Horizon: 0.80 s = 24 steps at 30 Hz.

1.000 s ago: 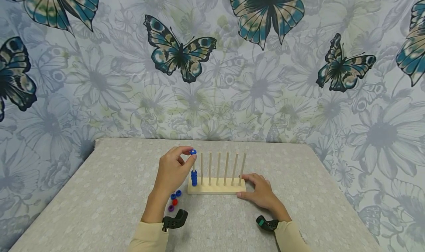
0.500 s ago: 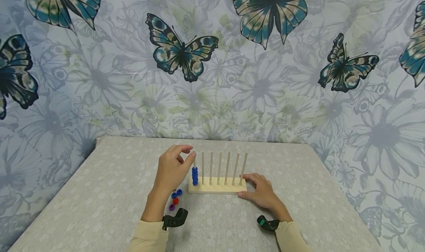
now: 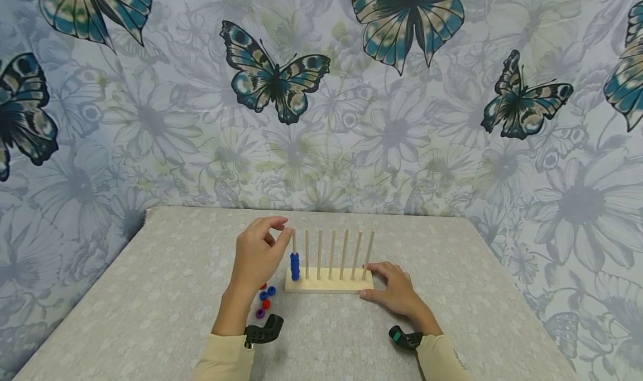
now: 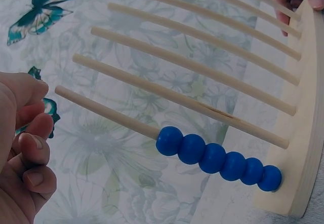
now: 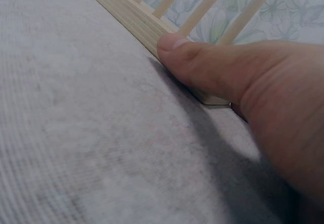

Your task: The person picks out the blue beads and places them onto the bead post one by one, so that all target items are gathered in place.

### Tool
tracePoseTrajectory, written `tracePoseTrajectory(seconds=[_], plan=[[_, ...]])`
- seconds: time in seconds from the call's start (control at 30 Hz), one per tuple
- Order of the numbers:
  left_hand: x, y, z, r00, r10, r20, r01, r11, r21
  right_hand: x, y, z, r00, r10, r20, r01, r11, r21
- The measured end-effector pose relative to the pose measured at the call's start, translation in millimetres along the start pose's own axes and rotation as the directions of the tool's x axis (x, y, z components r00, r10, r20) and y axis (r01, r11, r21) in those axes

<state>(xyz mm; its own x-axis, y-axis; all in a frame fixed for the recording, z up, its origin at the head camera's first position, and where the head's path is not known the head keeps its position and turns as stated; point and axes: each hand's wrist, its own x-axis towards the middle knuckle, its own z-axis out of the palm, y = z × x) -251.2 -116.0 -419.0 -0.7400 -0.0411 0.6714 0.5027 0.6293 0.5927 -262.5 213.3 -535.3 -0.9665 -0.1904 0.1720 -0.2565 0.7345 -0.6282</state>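
A pale wooden peg rack [image 3: 329, 285] stands on the table, its thin pegs upright in a row. Blue beads [image 3: 294, 266] are stacked on its leftmost peg; in the left wrist view several blue beads [image 4: 212, 158] sit pressed together at the foot of that peg. My left hand [image 3: 258, 255] hovers just left of this peg's tip, holding nothing, thumb and index finger apart; the left wrist view shows its other fingers [image 4: 38, 178] loosely bent. With thumb in front and fingers behind, my right hand [image 3: 394, 290] grips the rack's right end. In the right wrist view, its thumb [image 5: 202, 64] presses the front edge.
Loose beads lie beside my left wrist: blue beads [image 3: 271, 290], a red bead [image 3: 265, 304], a purple bead [image 3: 260, 313] and another red one partly hidden by the hand. A patterned cloth covers the table [image 3: 331, 342]. A butterfly-print backdrop [image 3: 321, 163] rises behind.
My left hand let go of a blue bead at the leftmost peg's top, and the bead dropped onto the stack. That hand then shifted slightly left. My right hand kept its grip.
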Motion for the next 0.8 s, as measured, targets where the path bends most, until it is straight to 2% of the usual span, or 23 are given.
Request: tracePoseTrajectory(seconds=[0.27,0.53,0.8], plan=[[0.4,3.1,-8.9,0.998,0.012,-0.055,-0.012,1.000,-0.006,0,2,0,1.000,0.008,0.010,-0.008,1.000,-0.003],[1.9,6.9,-14.3,0.994,0.058,-0.088,-0.059,0.998,-0.013,0,0,0,1.000,0.000,0.005,0.000,1.000,-0.001],[-0.3,6.9,-18.1,0.994,0.043,-0.098,-0.045,0.999,-0.018,0,0,0,1.000,-0.007,0.008,0.007,1.000,0.005]])
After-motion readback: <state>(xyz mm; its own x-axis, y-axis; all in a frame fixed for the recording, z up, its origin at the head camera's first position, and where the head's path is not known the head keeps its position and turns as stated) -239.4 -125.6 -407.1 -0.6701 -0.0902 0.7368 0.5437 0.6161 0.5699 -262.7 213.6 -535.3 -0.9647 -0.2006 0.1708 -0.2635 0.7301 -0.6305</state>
